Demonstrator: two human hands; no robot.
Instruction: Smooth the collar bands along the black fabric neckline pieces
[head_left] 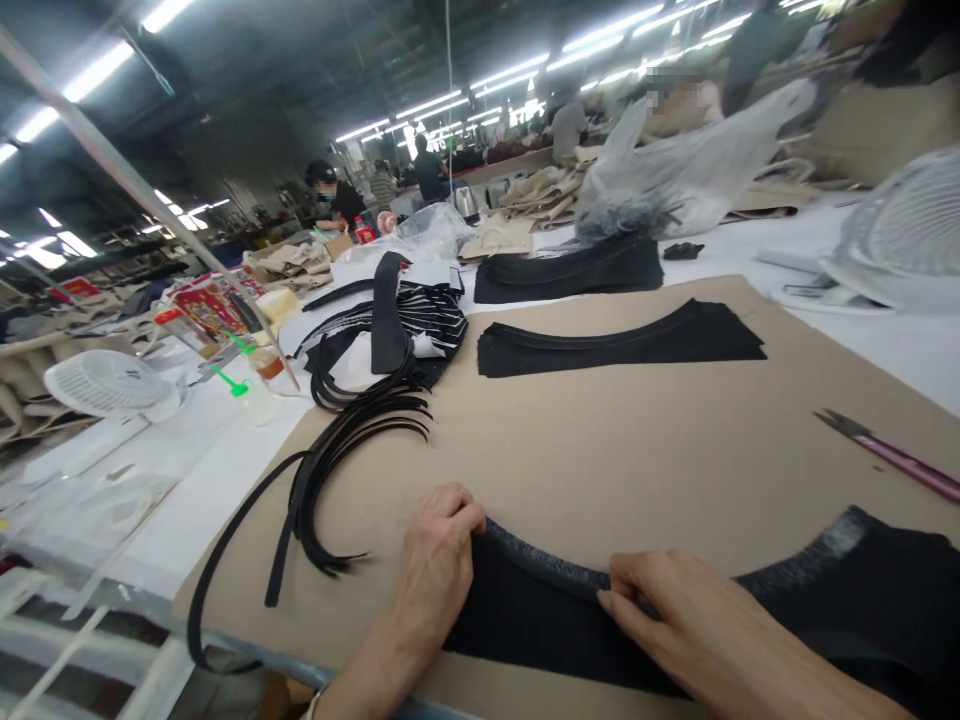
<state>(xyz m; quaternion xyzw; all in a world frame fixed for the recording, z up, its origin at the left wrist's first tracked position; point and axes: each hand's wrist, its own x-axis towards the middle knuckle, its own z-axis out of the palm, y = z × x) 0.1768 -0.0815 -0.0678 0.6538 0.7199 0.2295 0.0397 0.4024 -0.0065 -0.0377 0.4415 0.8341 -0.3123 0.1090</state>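
A black fabric piece with a curved upper edge lies on a tan board in front of me. My left hand is closed on the left end of that curved edge. Farther right along the same edge, my right hand pinches the fabric between thumb and fingers. Greyish, speckled marking runs along the edge between the hands and again at its right end. To the left of my left hand lies a bundle of curved black strips.
Stacked black curved pieces lie at the board's far side. Thread snips rest at right. Striped fabric, a bottle with a green nozzle, a white fan and a plastic bag stand around. People work in the background.
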